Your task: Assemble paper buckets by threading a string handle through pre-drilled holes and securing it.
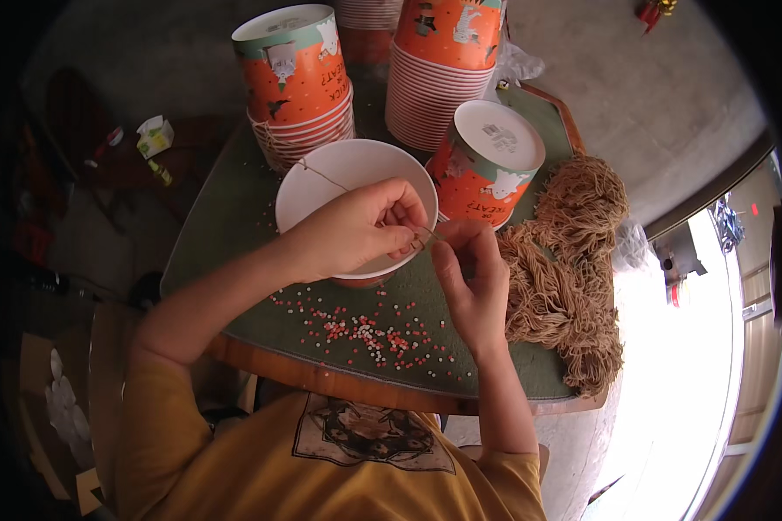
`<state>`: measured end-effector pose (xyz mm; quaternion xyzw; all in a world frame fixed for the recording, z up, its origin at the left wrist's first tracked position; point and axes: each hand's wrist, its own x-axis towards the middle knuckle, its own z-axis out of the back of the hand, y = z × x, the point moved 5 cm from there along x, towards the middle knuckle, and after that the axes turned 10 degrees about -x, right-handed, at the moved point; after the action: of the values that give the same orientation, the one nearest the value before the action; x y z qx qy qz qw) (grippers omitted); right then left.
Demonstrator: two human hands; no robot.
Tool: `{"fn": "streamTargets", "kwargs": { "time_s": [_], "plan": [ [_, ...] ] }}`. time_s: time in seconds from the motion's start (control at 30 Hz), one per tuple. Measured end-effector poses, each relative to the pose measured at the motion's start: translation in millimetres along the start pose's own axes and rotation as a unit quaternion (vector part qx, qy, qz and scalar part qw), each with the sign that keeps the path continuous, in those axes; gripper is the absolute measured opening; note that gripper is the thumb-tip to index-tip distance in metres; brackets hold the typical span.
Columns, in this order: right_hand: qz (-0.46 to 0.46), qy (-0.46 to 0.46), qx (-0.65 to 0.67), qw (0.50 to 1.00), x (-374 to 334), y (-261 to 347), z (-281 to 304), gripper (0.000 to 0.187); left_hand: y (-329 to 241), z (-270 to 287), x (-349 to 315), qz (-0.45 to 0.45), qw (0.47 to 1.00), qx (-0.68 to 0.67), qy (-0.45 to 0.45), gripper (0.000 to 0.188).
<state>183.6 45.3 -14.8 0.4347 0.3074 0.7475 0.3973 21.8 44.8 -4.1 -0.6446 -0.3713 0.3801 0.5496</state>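
Observation:
My left hand [361,230] is closed in a pinch over the right side of an upright paper bucket [382,156] with a white inside. Close beside it, my right hand [473,282] also pinches, and a thin piece of tan twine [431,234] runs between the fingertips of both. A length of twine [326,177] also crosses the bucket's far left rim and passes behind my left hand. Whether a bead or knot sits at the fingertips is too small to tell. Below the bucket, small red and white beads [374,337] lie scattered on the green tabletop [252,304].
Upside-down orange buckets stand behind: a left stack [295,78], a taller stack [434,95] and a single one [487,165]. A heap of tan twine [565,278] covers the table's right side. The wooden table edge [339,379] is close to my body.

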Motion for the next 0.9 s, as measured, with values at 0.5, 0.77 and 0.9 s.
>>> {"fn": "streamTargets", "kwargs": {
  "time_s": [0.5, 0.77, 0.9],
  "plan": [
    [0.023, -0.035, -0.107, 0.993, 1.1, 7.1, -5.0, 0.012, -16.2, -17.0, -13.0, -0.218, 0.93, 0.286, -0.084, 0.014],
    [0.101, -0.083, -0.162, 0.978, -5.5, 15.1, -7.5, 0.019, -20.8, -23.4, -18.9, -0.228, 0.886, 0.381, -0.13, 0.012],
    [0.123, -0.101, -0.186, 0.969, -9.3, 13.9, -10.2, 0.022, -23.0, -27.7, -22.6, -0.244, 0.85, 0.442, -0.151, 0.013]
  ]
}}
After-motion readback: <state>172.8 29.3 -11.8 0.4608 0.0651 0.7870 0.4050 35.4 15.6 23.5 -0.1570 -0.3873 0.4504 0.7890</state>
